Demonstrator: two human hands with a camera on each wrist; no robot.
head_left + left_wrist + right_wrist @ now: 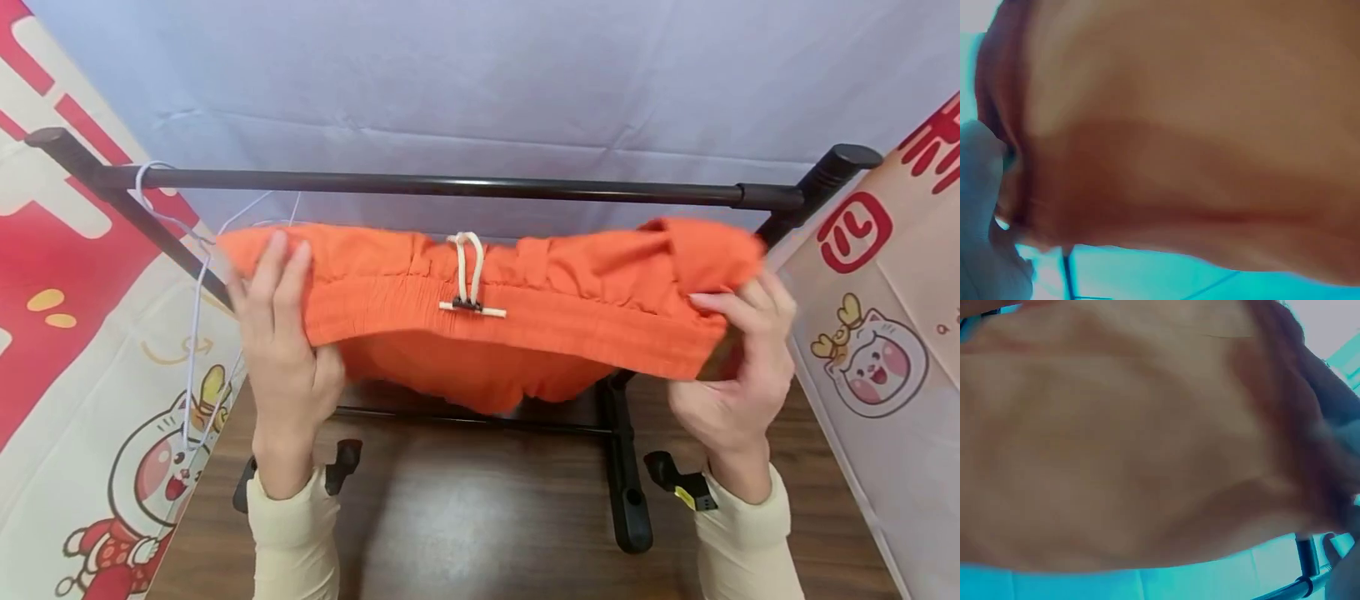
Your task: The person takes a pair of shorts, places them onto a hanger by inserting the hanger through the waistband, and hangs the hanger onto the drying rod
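Orange drawstring shorts are held up by the waistband in front of a black rail, stretched between both hands. A cream cord with a small dark toggle shows at the middle of the band. My left hand grips the band's left end, fingers lying over the fabric. At the other end, my right hand holds the band, partly covered by the folded cloth. In the left wrist view the shorts fill most of the picture, blurred. The right wrist view also shows mostly blurred fabric.
The black rail of a garment rack runs across behind the shorts. A white wire hanger hangs at its left end. Below, a rack foot stands on the brown wood-look floor. Printed cloth panels flank both sides.
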